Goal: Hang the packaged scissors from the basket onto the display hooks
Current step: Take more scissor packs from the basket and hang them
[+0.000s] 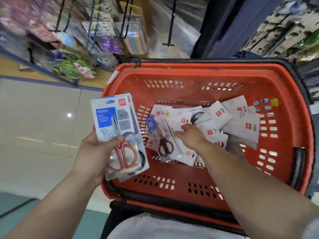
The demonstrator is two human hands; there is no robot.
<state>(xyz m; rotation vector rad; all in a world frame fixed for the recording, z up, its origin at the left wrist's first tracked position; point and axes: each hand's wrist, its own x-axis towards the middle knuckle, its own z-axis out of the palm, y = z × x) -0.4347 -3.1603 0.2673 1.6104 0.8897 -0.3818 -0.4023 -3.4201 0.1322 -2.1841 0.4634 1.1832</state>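
A shop aisle with a pale glossy tiled floor [43,118] fills the view from 7 to 9 o'clock, and a blurred display rack of black metal hooks [170,23] runs from 10 to 12 o'clock. Most of the hooks carry coloured packets, and one at 12 o'clock looks bare. No scissors can be made out on any hook in view, so I judge that the hanging itself has hardly begun, or is being done outside this view. At the centre stands the red perforated plastic basket [207,66]. The left hand [93,152], at 8 o'clock just outside the basket's rim, grips a small stack of clear blister packs of scissors on white-and-blue cards [117,128], thumb across the front, with a red-handled pair on top. The right hand [191,135] reaches into the basket, fingers down on the loose pile of white carded scissor packs [238,121]. Whether it has pinched one I cannot tell. Just at its 8 o'clock lies a pack with black-handled scissors [164,144]. This looks like the gathering step: many packs are left in the basket, and everything collected has yet to go on a hook.
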